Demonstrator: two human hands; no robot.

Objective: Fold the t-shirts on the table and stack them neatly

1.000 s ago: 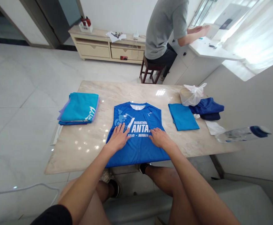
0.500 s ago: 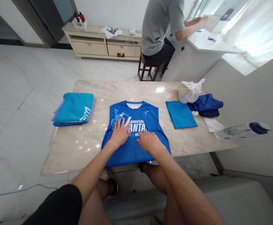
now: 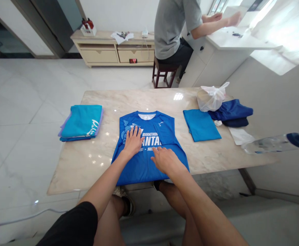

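Note:
A blue sleeveless running shirt (image 3: 144,171) with white "MARATHON" lettering lies front side up on the marble-patterned table (image 3: 77,167). Its lower end reaches the table's near edge, and a crease runs across the right half. My left hand (image 3: 132,141) rests flat on the left of the chest print, fingers spread. Over the middle of the shirt, just below the lettering, is my right hand (image 3: 165,159), palm down with fingers stretched out. Neither hand grips the cloth.
Folded teal and purple clothes (image 3: 84,119) are stacked at left. To the right lie a folded blue cloth (image 3: 202,126), a tied plastic bag (image 3: 211,97), dark blue garments (image 3: 234,112) and a clear bottle (image 3: 272,143). Beyond the table, a person (image 3: 173,30) sits on a stool (image 3: 166,70).
My hands stay on the shirt almost unmoved. The view has shifted slightly, and the seated person's hand has moved to the right.

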